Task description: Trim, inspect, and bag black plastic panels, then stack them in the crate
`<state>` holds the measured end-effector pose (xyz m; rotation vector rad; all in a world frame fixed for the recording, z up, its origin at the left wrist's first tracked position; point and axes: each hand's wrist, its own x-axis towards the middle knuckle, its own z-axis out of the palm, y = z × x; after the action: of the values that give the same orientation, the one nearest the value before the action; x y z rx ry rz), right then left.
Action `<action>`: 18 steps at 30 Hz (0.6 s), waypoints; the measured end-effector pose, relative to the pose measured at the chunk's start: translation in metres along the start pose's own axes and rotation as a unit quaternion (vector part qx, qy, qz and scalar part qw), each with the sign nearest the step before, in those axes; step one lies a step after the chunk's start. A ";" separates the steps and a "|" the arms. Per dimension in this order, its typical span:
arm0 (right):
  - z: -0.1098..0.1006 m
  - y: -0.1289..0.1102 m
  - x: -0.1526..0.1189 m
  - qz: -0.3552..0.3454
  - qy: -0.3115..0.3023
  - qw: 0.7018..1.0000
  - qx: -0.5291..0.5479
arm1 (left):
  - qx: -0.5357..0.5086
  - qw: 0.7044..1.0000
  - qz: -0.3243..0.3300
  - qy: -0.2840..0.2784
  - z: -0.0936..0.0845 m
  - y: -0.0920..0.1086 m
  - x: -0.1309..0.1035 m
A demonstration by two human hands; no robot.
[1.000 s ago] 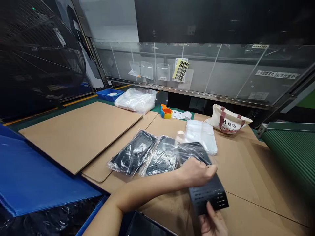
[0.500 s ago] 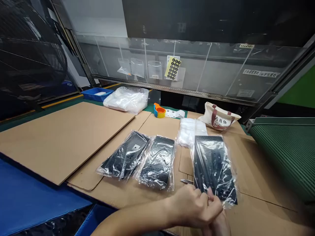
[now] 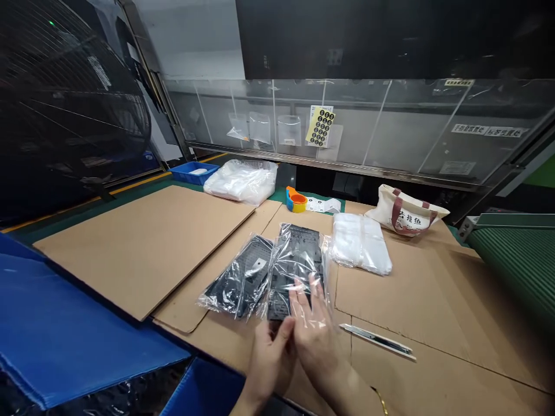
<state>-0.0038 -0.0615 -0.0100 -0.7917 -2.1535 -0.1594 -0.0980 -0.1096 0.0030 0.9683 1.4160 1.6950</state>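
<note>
While light dances over its wrinkled clear film, the bagged black piece [image 3: 299, 251] lies on the cardboard [image 3: 433, 294], right beside another black packet [image 3: 240, 277] (that one shows a small white patch). The right hand [image 3: 314, 335] lies across its lower part, fingers extended, unclenched; the left hand [image 3: 271, 352] curls at the near edge, grasp unclear.

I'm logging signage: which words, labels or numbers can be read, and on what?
"去摸鱼": cream cloth bag with maroon handles.
"置处": ends of two white label strips on the clear panel; rest blurred.
Too small or blurred: yellow sheet of round black stickers, white printed paper strip.
</note>
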 end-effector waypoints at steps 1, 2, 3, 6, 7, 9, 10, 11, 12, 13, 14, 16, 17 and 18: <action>0.007 -0.010 0.006 0.010 -0.026 0.999 -0.028 | -0.004 0.999 -0.025 0.028 -0.008 -0.001 0.003; 0.014 -0.019 0.011 0.020 -0.058 0.997 -0.047 | -0.005 0.998 -0.047 0.050 -0.015 -0.004 0.006; 0.020 -0.026 0.016 0.029 -0.091 0.994 -0.060 | -0.005 0.996 -0.069 0.063 -0.023 -0.007 0.007; 0.036 -0.039 0.024 0.055 -0.178 0.980 -0.069 | -0.039 0.990 -0.115 0.067 -0.042 -0.017 0.009; 0.041 -0.041 0.026 0.064 -0.200 0.975 -0.068 | -0.063 0.987 -0.126 0.071 -0.047 -0.020 0.009; 0.050 -0.042 0.026 0.077 -0.227 0.969 -0.062 | -0.127 0.977 -0.139 0.096 -0.051 -0.022 0.008; 0.053 -0.042 0.025 0.075 -0.231 0.969 -0.055 | -0.160 0.970 -0.144 0.112 -0.052 -0.022 0.008; 0.055 -0.042 0.024 0.068 -0.229 0.970 -0.046 | -0.189 0.962 -0.149 0.130 -0.052 -0.021 0.008; 0.056 -0.042 0.023 0.059 -0.221 0.973 -0.036 | -0.212 0.954 -0.154 0.148 -0.052 -0.020 0.009; 0.054 -0.043 0.021 0.045 -0.207 0.977 -0.025 | -0.230 0.946 -0.160 0.165 -0.053 -0.019 0.009; 0.050 -0.043 0.019 0.027 -0.190 0.981 -0.009 | -0.242 0.939 -0.166 0.180 -0.055 -0.019 0.010; 0.036 -0.043 0.016 -0.037 -0.151 0.987 0.045 | -0.255 0.929 -0.173 0.204 -0.062 -0.020 0.010; 0.025 -0.042 0.014 -0.081 -0.133 0.984 0.081 | -0.252 0.928 -0.173 0.212 -0.066 -0.022 0.008; 0.013 -0.039 0.013 -0.128 -0.117 0.978 0.118 | -0.237 0.932 -0.168 0.215 -0.070 -0.025 0.005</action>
<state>-0.0418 -0.0814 -0.0033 -0.4108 -2.4373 0.0602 -0.1613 -0.1332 -0.0295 0.0789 1.2453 1.9174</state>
